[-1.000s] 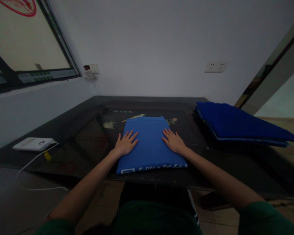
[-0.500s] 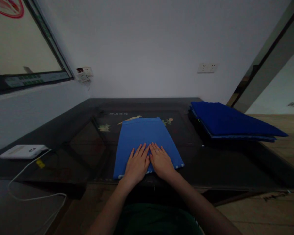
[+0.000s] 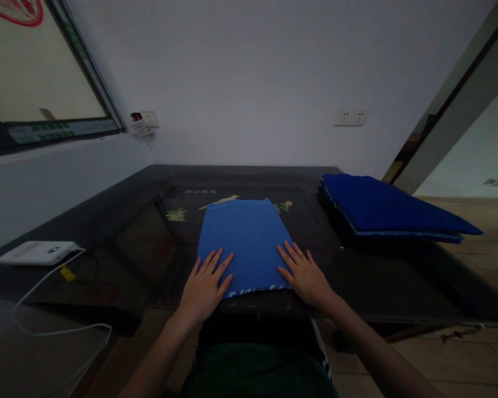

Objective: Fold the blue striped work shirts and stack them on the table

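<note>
I read nothing for certain. Four small pale characters [image 3: 200, 192] on the dark tabletop [image 3: 377, 276] were too blurred; white lettering [image 3: 255, 290] along the folded blue cloth [image 3: 244, 237]'s near edge showed only in fragments.

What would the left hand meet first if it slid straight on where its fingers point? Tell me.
The left hand rests on the lighter blue cloth; straight on, it would likely meet more of that cloth, then the dark table beyond.
</note>
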Action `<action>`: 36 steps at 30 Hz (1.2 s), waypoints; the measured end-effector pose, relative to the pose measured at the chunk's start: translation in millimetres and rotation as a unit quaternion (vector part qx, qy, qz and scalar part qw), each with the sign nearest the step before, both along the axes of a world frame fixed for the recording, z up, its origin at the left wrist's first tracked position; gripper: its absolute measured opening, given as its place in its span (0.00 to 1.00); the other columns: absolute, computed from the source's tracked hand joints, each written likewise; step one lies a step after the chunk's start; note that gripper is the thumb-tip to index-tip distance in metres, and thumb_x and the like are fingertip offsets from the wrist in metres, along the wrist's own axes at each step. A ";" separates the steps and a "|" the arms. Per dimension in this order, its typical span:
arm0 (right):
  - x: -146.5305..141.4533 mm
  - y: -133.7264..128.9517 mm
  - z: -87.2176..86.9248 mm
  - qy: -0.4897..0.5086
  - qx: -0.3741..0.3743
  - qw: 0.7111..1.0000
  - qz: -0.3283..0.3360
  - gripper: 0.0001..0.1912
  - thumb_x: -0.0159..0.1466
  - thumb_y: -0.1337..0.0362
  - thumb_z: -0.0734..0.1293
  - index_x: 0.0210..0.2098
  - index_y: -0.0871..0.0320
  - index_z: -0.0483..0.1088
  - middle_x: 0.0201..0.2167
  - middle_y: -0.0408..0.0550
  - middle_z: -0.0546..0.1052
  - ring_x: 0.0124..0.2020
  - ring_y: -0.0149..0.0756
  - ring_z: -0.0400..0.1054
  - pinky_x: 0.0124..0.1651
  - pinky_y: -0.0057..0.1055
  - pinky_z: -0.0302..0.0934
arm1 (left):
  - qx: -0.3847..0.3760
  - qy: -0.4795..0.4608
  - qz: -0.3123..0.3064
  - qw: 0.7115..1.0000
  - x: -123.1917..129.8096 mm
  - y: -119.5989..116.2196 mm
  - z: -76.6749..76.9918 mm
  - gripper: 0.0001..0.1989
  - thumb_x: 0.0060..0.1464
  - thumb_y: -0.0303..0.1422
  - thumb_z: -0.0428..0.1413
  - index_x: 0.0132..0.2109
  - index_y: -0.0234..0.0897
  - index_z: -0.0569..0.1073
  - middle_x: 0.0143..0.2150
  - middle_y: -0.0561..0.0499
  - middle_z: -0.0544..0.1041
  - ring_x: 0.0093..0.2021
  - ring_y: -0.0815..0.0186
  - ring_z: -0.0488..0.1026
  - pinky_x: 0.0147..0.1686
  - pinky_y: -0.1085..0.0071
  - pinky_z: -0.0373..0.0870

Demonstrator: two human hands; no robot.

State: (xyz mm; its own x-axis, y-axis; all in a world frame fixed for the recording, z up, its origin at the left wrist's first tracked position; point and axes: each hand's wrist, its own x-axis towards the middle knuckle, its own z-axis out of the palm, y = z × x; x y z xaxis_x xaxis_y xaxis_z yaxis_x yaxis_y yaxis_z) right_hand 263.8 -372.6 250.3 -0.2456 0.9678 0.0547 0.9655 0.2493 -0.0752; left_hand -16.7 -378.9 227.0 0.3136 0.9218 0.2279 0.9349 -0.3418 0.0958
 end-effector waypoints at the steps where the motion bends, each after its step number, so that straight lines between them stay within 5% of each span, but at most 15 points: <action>1: -0.8 -1.0 4.1 -0.008 -0.003 1.000 -0.006 0.30 0.69 0.53 0.54 0.67 0.55 0.49 0.69 0.48 0.47 0.70 0.46 0.36 0.67 0.54 0.37 | -0.006 0.001 -0.002 1.000 -4.4 -0.7 -0.1 0.26 0.64 0.43 0.43 0.67 0.50 0.55 0.69 0.51 0.53 0.68 0.57 0.51 0.64 0.50 0.49; 7: -64.8 -4.2 31.1 0.042 0.014 0.999 0.003 0.27 0.67 0.65 0.55 0.66 0.63 0.54 0.68 0.54 0.50 0.69 0.45 0.41 0.67 0.49 0.40 | 0.001 -0.007 0.036 0.999 7.8 4.7 10.8 0.23 0.64 0.38 0.43 0.63 0.39 0.64 0.64 0.44 0.64 0.65 0.56 0.59 0.65 0.43 0.41; 13: -109.5 0.3 4.4 0.084 -0.014 0.995 0.044 0.28 0.69 0.59 0.53 0.67 0.55 0.50 0.69 0.50 0.47 0.69 0.46 0.39 0.65 0.59 0.35 | 0.022 -0.017 0.034 0.999 36.7 15.2 5.2 0.23 0.64 0.33 0.42 0.64 0.41 0.62 0.67 0.47 0.59 0.67 0.59 0.55 0.64 0.53 0.53; 19: -101.5 -0.4 -8.5 0.091 0.015 0.994 0.056 0.28 0.70 0.55 0.51 0.68 0.49 0.47 0.69 0.46 0.45 0.70 0.44 0.38 0.66 0.58 0.32 | 0.019 -0.009 0.048 0.999 32.1 12.5 2.4 0.23 0.64 0.35 0.43 0.64 0.42 0.62 0.67 0.48 0.58 0.67 0.59 0.55 0.64 0.53 0.52; 25: -93.3 -1.5 -3.6 0.106 0.006 0.993 0.049 0.29 0.68 0.49 0.53 0.67 0.46 0.50 0.69 0.46 0.47 0.69 0.47 0.39 0.66 0.56 0.35 | 0.026 -0.032 0.039 0.998 33.1 9.1 0.9 0.23 0.64 0.36 0.43 0.64 0.44 0.61 0.67 0.48 0.58 0.67 0.59 0.55 0.64 0.53 0.52; 29: -63.5 -1.7 9.0 0.095 -0.035 0.994 0.041 0.33 0.66 0.47 0.58 0.66 0.52 0.53 0.68 0.51 0.51 0.69 0.49 0.41 0.66 0.52 0.40 | -0.013 -0.092 0.009 0.996 20.0 15.1 3.0 0.23 0.62 0.38 0.46 0.63 0.45 0.63 0.67 0.48 0.59 0.66 0.57 0.56 0.64 0.53 0.52; 33: -25.6 30.3 37.7 0.122 -0.067 0.990 0.032 0.25 0.65 0.54 0.61 0.59 0.56 0.66 0.59 0.54 0.68 0.60 0.48 0.62 0.60 0.45 0.55 | -0.099 -0.228 -0.009 0.969 -14.3 59.2 28.4 0.21 0.59 0.38 0.48 0.56 0.38 0.72 0.57 0.46 0.73 0.57 0.59 0.69 0.58 0.62 0.63; 36: -3.5 87.2 56.5 0.202 -0.023 0.979 -0.019 0.19 0.64 0.60 0.63 0.52 0.59 0.72 0.53 0.54 0.74 0.54 0.47 0.67 0.57 0.41 0.58 | -0.079 -0.326 0.091 0.938 -38.5 114.6 48.9 0.18 0.56 0.34 0.51 0.51 0.33 0.75 0.52 0.43 0.76 0.53 0.58 0.72 0.54 0.66 0.66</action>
